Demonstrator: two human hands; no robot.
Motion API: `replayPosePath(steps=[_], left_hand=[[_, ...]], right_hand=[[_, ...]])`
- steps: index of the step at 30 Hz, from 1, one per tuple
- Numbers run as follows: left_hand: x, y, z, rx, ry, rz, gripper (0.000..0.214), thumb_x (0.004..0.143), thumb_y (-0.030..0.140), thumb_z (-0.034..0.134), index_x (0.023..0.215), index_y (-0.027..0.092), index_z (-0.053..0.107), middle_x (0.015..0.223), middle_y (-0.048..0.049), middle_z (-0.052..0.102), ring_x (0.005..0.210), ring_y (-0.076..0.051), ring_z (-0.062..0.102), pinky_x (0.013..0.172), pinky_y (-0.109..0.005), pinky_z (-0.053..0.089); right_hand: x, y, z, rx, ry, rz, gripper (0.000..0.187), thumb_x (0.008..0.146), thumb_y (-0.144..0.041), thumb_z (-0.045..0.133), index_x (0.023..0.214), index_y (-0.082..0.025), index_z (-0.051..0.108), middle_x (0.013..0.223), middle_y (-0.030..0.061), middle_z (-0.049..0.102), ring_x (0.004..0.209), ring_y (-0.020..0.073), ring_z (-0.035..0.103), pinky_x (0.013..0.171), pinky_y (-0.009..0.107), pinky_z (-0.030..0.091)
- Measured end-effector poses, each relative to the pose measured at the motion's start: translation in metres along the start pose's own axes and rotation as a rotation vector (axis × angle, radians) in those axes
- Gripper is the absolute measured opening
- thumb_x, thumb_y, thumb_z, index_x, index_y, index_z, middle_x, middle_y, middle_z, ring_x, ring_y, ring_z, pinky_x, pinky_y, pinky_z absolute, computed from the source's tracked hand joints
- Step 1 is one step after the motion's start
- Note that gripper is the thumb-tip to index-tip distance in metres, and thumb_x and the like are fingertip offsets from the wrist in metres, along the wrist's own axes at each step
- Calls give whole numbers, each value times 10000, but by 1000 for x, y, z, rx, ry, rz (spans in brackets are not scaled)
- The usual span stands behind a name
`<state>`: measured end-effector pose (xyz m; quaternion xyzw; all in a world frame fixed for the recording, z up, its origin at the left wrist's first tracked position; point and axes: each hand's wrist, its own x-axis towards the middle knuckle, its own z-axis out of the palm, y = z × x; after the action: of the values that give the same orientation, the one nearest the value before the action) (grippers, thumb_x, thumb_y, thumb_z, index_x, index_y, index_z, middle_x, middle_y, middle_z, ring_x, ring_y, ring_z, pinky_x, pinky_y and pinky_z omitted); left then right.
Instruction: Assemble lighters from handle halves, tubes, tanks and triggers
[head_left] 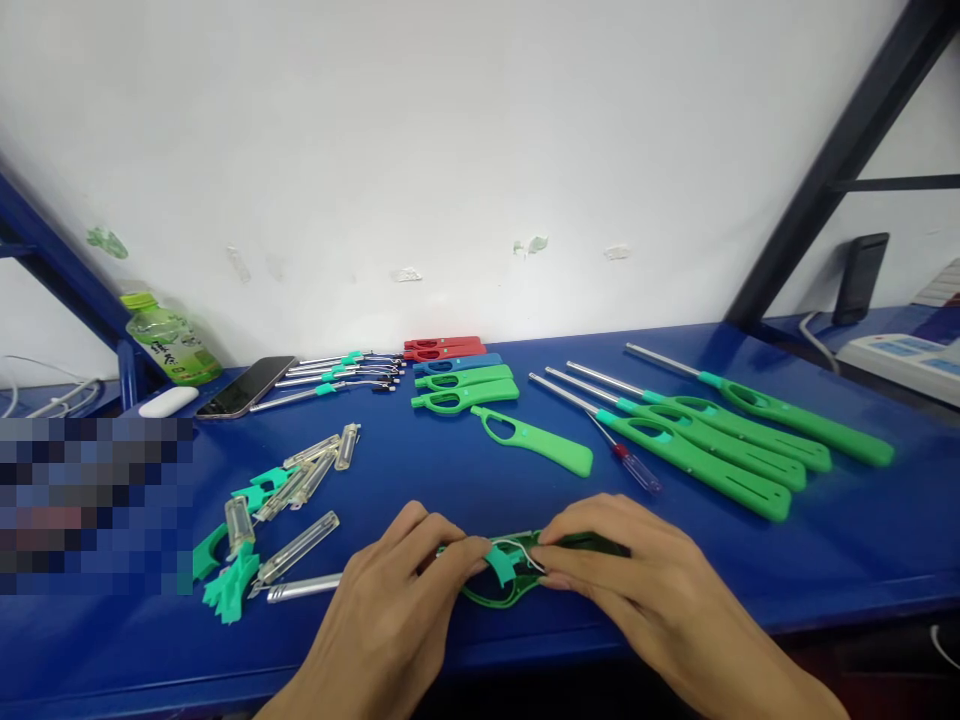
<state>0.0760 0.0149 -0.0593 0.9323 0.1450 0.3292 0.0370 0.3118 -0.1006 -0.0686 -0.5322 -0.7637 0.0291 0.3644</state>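
Observation:
Both my hands rest on the blue table (465,480) near its front edge, closed on one green lighter handle shell (504,585). My left hand (397,600) pinches its left end, beside a teal trigger piece (501,563). My right hand (637,590) pinches the right end, where a thin white wire (525,548) loops out. A metal tube (304,588) lies just left of my left hand.
Three assembled long green lighters (720,440) and a small screwdriver (634,463) lie at right. Empty handle shells in green, blue and red (457,375) sit mid-table. Clear gas tubes and teal parts (277,500) lie at left. A phone (246,386), bottle (171,340) and power strip (900,360) sit at the back.

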Motion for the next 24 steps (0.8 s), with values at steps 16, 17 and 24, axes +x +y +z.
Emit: replayPosePath(steps=[16,17,24], left_hand=[[3,2,2,15,-22,-25,183,1109,103,507,1045,210,642,852,-4,678,730,-186,566,700,-329,545],[3,2,2,18,-31,-33,182,1109,109,509,1041,212,642,846,-5,673,731,-189,558,677,-319,537],[-2,2,-1,40,-85,-29,296,1048,1,522,1154,241,660,1017,-27,706,839,-191,548,593,-244,469]], right_hand=[[2,-1,-4,7,5,-5,317,1083,-142,610,1274,-336,773,1149,0,779,937,174,702,789,312,590],[2,0,-4,11,0,-3,315,1079,-137,616,1270,-334,771,1151,-2,779,942,174,701,792,311,589],[2,3,-3,49,6,-7,278,1079,-113,612,1208,-310,762,1154,-12,787,969,162,704,816,291,591]])
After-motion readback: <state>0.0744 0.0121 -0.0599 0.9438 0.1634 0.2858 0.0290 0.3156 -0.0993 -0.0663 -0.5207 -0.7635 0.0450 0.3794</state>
